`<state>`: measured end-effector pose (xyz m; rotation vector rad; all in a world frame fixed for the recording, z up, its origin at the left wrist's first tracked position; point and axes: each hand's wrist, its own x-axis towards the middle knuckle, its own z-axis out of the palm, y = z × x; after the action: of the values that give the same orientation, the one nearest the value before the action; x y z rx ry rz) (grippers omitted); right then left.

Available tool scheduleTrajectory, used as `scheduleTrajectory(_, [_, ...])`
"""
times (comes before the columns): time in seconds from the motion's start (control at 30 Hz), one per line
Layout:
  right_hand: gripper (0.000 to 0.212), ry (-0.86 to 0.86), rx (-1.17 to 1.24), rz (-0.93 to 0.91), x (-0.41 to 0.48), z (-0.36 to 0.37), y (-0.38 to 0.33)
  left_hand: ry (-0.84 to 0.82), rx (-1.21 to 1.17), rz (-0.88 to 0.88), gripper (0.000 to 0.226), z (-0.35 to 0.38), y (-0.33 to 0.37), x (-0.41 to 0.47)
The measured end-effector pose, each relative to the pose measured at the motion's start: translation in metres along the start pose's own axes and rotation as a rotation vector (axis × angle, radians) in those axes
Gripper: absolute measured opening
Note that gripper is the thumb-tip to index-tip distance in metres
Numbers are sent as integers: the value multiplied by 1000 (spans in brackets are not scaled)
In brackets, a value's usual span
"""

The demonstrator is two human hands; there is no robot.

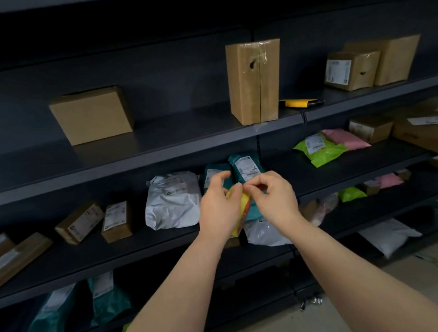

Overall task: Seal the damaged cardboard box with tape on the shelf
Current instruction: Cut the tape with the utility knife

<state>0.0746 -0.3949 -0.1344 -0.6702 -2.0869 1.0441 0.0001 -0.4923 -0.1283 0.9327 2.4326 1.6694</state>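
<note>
Upright on the upper shelf (183,134), near its front edge: damaged cardboard box (255,82), tall and narrow, long axis vertical. Broad brown face toward the camera, split by a vertical seam top to bottom. Dark ragged hole high on that face, just left of the seam. Clear glossy tape across the top and down past the hole. No label or print visible on it.

Lower and nearer, in front of the middle shelf (61,255) and well apart from the box: tape roll (240,209), yellow with a red edge, mostly hidden between the hands. Left hand (219,208) wrapped around the roll from the left, back of the hand to the camera, upper fingers (220,179) loosely spread above it. Right hand (276,198) curled, fingers (256,182) bunched tip to tip against the roll's upper edge; whether pinching a loose tape end, cannot tell.

Just right of the damaged box, flat on the same shelf: yellow-and-black utility knife (301,102), long axis left to right. Further left, plain brown box (91,116), tilted. Far right, labelled box (351,71) against a larger carton (394,59).

Behind the hands, on the middle shelf: white mailer (172,200) and teal mailers (244,169); to the right, green mailer (319,149), touching a pink one (345,137). White shipping labels on most, print too small to read.
</note>
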Motion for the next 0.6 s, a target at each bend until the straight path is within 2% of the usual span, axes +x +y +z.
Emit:
scheduleTrajectory(0.13, [7,181,-96,-57,-4,-2,-6,36,48,13,21,4,20,1])
scheduleTrajectory(0.2, [7,260,-80,-57,-3,-6,-8,20,-23,22,14,8,29,-1])
scheduleTrajectory(0.27, [5,318,-62,-86,1,-14,-7,-64,-145,17,10,12,34,-2])
scheduleTrajectory(0.33, [4,332,-93,-136,8,-27,-2,-160,-243,-13,11,18,38,-1])
scheduleTrajectory(0.4, [5,332,-156,-172,15,-40,4,-194,-238,-14,11,27,44,5])
scheduleTrajectory(0.5, [7,341,-162,-132,27,-57,15,-149,-204,0,7,48,55,19])
scheduleTrajectory(0.6, [5,325,-64,-72,48,-76,30,-77,-200,13,8,75,72,32])
